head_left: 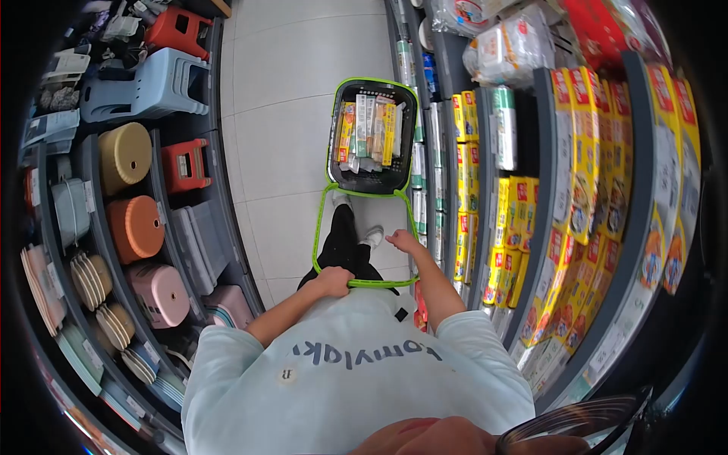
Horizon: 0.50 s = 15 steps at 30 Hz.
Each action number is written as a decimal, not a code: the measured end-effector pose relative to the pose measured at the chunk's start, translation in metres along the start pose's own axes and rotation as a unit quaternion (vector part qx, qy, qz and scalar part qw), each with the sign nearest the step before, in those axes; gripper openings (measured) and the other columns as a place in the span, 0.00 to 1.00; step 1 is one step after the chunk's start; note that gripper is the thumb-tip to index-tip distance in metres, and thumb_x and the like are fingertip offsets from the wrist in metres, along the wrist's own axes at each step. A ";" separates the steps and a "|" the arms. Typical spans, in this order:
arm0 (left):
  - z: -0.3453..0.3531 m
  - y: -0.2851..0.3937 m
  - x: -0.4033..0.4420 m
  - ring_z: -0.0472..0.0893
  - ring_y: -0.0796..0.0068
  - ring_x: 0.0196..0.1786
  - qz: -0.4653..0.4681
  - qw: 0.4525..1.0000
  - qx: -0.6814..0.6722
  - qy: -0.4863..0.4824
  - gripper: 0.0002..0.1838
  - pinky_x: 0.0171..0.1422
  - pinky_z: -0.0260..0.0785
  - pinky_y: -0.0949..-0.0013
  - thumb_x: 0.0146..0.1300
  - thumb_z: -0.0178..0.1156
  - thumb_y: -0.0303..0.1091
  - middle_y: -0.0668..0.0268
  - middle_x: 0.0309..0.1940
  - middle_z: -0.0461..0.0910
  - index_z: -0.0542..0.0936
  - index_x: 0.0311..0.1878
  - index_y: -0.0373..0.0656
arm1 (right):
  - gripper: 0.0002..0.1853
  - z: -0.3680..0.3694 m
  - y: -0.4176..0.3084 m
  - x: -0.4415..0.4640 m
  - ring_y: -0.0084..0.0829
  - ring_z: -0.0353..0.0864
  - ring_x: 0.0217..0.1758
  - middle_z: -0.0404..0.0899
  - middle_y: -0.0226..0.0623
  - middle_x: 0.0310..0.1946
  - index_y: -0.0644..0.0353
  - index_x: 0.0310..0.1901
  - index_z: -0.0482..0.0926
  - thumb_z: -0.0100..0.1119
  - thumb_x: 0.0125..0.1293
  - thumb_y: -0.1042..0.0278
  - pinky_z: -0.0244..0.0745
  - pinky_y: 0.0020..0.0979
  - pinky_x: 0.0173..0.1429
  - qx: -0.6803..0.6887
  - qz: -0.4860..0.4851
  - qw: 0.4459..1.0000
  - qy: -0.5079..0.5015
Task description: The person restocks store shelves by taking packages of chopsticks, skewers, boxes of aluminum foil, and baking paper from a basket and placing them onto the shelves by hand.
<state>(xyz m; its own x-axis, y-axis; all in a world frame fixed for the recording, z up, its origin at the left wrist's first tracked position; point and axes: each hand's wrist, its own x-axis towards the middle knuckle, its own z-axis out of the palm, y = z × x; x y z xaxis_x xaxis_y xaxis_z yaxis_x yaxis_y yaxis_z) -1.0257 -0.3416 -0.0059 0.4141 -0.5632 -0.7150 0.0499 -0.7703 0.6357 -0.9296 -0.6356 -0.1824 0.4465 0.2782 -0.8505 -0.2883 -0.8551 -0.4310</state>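
Observation:
A black shopping basket with a green rim (334, 155) stands on the floor in front of me, with several long narrow yellow and white boxes (369, 130) inside. Its long green pull handle (318, 231) reaches back to my waist. My left hand (334, 282) is wrapped round the handle's near crossbar. By the handle's right side, my right hand (402, 241) has its fingers curled in; nothing shows in them. The right forearm passes over the handle.
Shelves of yellow boxes (578, 152) and wrapped rolls (504, 129) line the right. Left shelves hold stools, including a blue one (152, 87), an orange one (135, 227) and a pink one (158, 296). A tiled aisle floor (280, 136) runs between them.

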 end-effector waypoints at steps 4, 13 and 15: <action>-0.035 -0.002 0.002 0.85 0.49 0.45 0.018 0.999 -0.018 -0.024 0.19 0.50 0.78 0.49 0.44 0.61 0.36 0.51 0.37 0.86 0.86 0.42 0.45 | 0.28 -0.020 -0.024 0.072 0.47 0.84 0.35 0.84 0.48 0.30 0.67 0.38 0.83 0.64 0.62 0.42 0.77 0.44 0.43 -0.050 -0.059 0.996 0.034; -0.076 0.010 0.017 0.86 0.52 0.45 0.078 0.987 -0.062 -0.127 0.19 0.48 0.76 0.52 0.50 0.62 0.42 0.53 0.38 0.86 0.85 0.45 0.44 | 0.24 -0.032 -0.068 0.274 0.46 0.86 0.36 0.84 0.47 0.27 0.64 0.35 0.83 0.69 0.57 0.45 0.79 0.43 0.44 -0.046 -0.068 0.988 0.131; -0.061 0.004 0.019 0.85 0.51 0.45 0.093 0.983 -0.105 -0.118 0.18 0.49 0.75 0.51 0.54 0.61 0.41 0.53 0.38 0.86 0.84 0.46 0.44 | 0.25 -0.020 -0.073 0.314 0.47 0.85 0.44 0.85 0.50 0.37 0.62 0.41 0.84 0.69 0.57 0.45 0.80 0.42 0.52 -0.038 0.004 0.995 0.094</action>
<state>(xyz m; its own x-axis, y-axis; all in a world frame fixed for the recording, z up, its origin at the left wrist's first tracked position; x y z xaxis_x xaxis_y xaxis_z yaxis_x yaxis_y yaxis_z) -0.9622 -0.3371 0.0007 0.2128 -0.7616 -0.6122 0.1891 -0.5826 0.7905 -0.7518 -0.4947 -0.4119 0.5968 0.1911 -0.7793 -0.2301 -0.8897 -0.3944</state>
